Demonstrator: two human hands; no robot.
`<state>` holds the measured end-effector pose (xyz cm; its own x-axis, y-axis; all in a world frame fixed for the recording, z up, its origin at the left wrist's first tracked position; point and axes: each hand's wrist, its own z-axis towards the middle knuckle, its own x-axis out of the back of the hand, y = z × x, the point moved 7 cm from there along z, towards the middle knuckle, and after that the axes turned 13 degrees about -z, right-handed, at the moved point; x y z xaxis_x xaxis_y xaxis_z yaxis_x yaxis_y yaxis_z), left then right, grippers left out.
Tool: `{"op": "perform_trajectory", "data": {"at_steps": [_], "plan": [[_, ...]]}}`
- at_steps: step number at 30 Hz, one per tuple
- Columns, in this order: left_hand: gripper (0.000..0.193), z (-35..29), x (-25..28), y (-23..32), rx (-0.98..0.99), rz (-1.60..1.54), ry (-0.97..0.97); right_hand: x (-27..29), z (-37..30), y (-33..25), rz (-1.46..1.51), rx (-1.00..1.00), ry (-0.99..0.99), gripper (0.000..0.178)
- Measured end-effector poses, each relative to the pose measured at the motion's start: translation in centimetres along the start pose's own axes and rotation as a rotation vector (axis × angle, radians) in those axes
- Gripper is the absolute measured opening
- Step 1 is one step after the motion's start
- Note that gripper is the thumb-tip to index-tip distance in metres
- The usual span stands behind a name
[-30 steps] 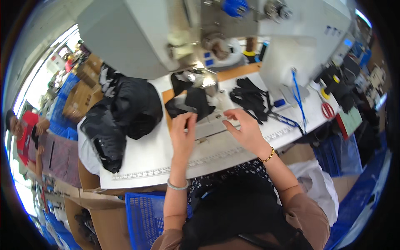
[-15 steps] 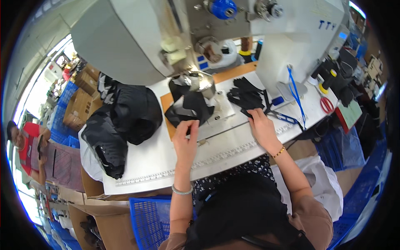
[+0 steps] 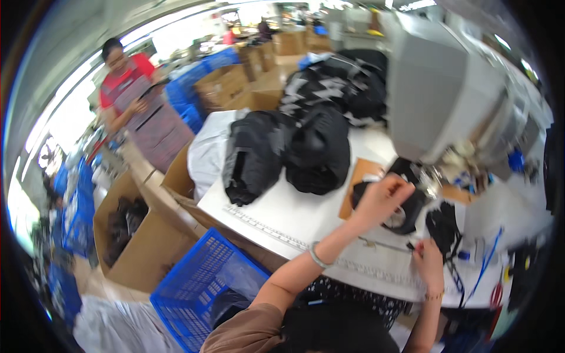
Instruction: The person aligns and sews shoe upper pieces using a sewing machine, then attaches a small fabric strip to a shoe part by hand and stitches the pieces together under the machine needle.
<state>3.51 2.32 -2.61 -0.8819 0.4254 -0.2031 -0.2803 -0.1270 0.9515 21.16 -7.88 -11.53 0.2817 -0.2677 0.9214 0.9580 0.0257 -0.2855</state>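
My left hand is above a black fabric piece beside the machine's work point. Its fingers are bent and slightly apart, with no fabric visible between them, though the hand is somewhat blurred. Over the table's front part, my right hand pinches a small black fabric piece between thumb and fingers. Just beyond that hand lies a pile of black fabric pieces. A large grey machine stands over the far side of the white table.
Stuffed black bundles sit on the table's left. A blue basket and an open cardboard box stand below it. At far left a person in red stands. Red-handled scissors and a blue cord lie at right.
The view has swung left, bringing the person, boxes and bundles further in. My left hand has come off the fabric's edge and is over it; my right hand stays near the pile.
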Motion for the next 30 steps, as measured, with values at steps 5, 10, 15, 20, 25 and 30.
{"op": "perform_trajectory", "data": {"at_steps": [5,10,15,20,25,30], "plan": [[0.021,0.0,-0.1,-0.6,-0.027,-0.136,-0.065,0.2,1.3,-1.5,0.029,0.023,-0.133,0.013],[0.015,-0.4,-0.4,0.0,-0.336,-0.01,-0.042,1.2,2.3,-5.7,0.106,0.174,-0.515,0.017],[0.014,-0.5,0.1,-0.3,-0.348,-0.058,-0.007,2.8,2.9,-9.6,0.669,0.278,-0.721,0.015],[0.015,-2.1,0.8,1.3,-0.391,0.003,0.071,3.8,3.7,-9.4,1.154,0.186,-0.387,0.018],[0.019,-8.5,4.7,0.7,-0.633,0.055,0.259,4.2,4.4,-8.1,1.253,0.165,-0.12,0.02],[0.031,-12.3,1.7,0.8,-0.557,-0.144,0.239,4.0,3.4,-10.4,1.31,0.198,-0.114,0.021]]}}
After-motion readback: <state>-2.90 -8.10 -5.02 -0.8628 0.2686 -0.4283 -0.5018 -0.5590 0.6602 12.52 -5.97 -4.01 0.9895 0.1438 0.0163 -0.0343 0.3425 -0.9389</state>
